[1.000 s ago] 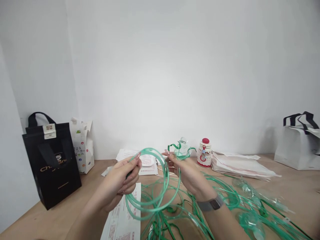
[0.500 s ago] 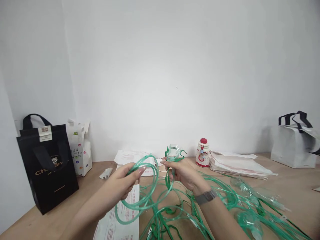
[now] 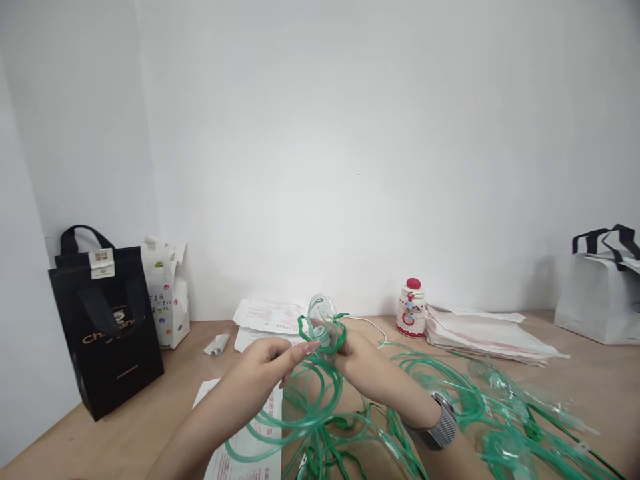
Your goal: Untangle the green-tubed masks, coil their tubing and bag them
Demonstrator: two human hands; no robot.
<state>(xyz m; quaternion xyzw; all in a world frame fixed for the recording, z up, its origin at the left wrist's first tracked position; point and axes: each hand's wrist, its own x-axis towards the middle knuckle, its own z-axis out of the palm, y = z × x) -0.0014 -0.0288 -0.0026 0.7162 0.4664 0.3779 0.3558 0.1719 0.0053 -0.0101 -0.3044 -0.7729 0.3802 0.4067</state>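
at lower centre of the frame, the left hand (image 3: 273, 357) pinches the green tubing coil (image 3: 300, 417) above the table (image 3: 150, 413), and the right hand (image 3: 360, 363) is closed around the clear mask (image 3: 321, 317) just above it. the coiling looks about midway. keeping the loops gathered calls for a steady pinch.

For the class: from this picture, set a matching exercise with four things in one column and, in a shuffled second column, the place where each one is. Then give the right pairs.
Things
1. black bag
2. white bag with black handles
3. jar with red lid
4. clear mask

Places
A. far right end of the table
B. held up between the left hand and the right hand, above the green tubing
C. by the wall, just left of the stack of paper packets
D. far left end of the table, upright

Pairs: 1-D, 2-A, 3-C, 4-B
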